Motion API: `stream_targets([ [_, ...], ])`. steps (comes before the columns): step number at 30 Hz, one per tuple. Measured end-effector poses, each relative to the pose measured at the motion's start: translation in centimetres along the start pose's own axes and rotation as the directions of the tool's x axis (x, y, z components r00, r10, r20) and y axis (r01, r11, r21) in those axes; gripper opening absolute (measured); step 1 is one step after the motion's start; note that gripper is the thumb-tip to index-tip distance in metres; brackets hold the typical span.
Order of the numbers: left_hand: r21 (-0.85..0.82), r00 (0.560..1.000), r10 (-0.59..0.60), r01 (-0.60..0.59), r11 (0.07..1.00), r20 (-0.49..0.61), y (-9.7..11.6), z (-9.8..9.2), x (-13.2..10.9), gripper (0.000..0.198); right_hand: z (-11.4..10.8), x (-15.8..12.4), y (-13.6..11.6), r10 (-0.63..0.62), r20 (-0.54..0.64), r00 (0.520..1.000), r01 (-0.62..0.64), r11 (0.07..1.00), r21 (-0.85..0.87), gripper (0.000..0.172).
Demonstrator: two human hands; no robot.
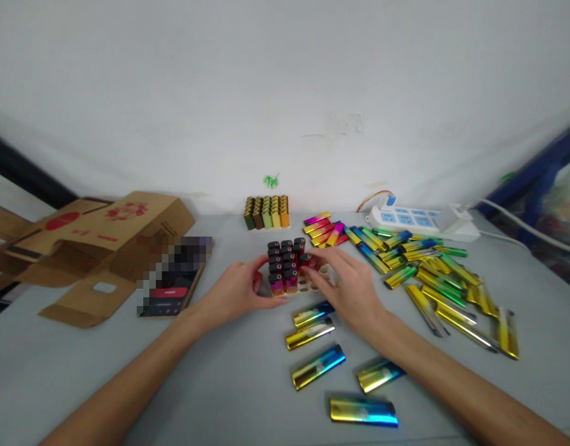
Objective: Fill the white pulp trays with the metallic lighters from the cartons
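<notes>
A pale tray with holes (318, 282) stands in the middle of the table, its left part filled with upright lighters (281, 266) that have black tops and pink-purple bodies. My left hand (236, 286) grips the left side of this tray, thumb at the front corner and fingers behind. Between the thumb and fingers of my right hand (350, 282) is a black-topped lighter (306, 260), upright beside the filled rows. Whether its base sits in a hole is hidden. Just in front lie several loose yellow-blue metallic sleeves or casings (318, 367), partly below my right forearm.
Behind the tray, a block of gold-topped lighters (266, 212) stands by the wall. Many shiny casings (424, 263) are heaped at right, with pink-yellow ones (320, 228) nearby. A white power strip (406, 218) lies behind them. An opened cardboard box (127, 226) and a phone (171, 288) are at left.
</notes>
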State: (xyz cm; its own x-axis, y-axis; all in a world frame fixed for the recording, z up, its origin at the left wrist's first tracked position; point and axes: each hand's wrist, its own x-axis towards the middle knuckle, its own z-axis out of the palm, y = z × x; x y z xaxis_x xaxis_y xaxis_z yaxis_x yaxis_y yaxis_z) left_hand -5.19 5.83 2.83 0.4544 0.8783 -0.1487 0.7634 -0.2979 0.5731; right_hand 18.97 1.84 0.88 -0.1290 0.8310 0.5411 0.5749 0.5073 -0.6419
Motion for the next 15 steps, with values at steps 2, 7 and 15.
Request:
stream_targets([
  [2, 0.003, 1.000, -0.004, 0.004, 1.000, 0.009, 0.0, 0.0, 0.0, 0.072, 0.2, -0.1, 0.4, 0.032, 0.039, 0.999, -0.031, 0.999, -0.007, 0.026],
  [7, 0.013, 1.000, -0.023, 0.023, 1.000, 0.008, 0.0, 0.0, -0.1, 0.070, -1.7, 0.9, 1.3, -0.019, 0.120, 0.993, 0.027, 0.997, -0.067, 0.023],
  [15, 0.030, 0.999, -0.041, 0.040, 0.999, 0.009, 0.3, -0.2, -0.2, 0.076, -5.2, 2.8, 7.2, -0.100, 0.183, 0.978, 0.162, 0.918, -0.363, 0.036],
])
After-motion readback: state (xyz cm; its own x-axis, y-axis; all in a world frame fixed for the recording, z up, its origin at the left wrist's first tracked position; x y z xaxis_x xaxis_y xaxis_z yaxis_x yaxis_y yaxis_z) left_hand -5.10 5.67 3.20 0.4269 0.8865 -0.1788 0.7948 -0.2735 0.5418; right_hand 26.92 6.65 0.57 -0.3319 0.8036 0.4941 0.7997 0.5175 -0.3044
